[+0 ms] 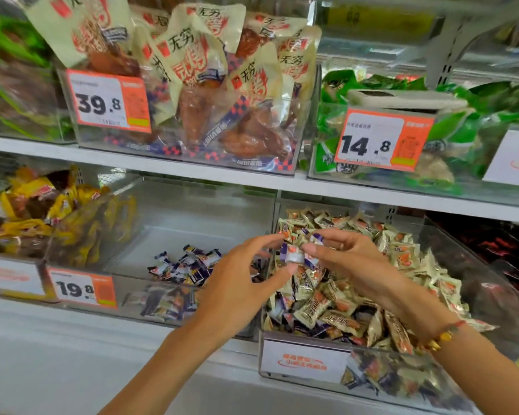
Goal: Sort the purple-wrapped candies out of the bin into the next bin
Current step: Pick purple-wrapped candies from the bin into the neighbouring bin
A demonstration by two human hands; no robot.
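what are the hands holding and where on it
Purple candies pinched at their wrappers between both hands: left hand thumb under, right hand fingertips on top, above the mixed bin. The exact count is unclear.

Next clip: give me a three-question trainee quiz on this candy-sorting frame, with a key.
1. True or false: the middle bin already holds purple-wrapped candies.
2. Which price tag fronts it: A) 39.8 B) 19.8 C) 14.8?
3. What is on the right hand's wrist?

Key: 1. True. 2. B, the 19.8 tag. 3. A beaded bracelet; both it and the left hand pinch candies over the mixed bin.
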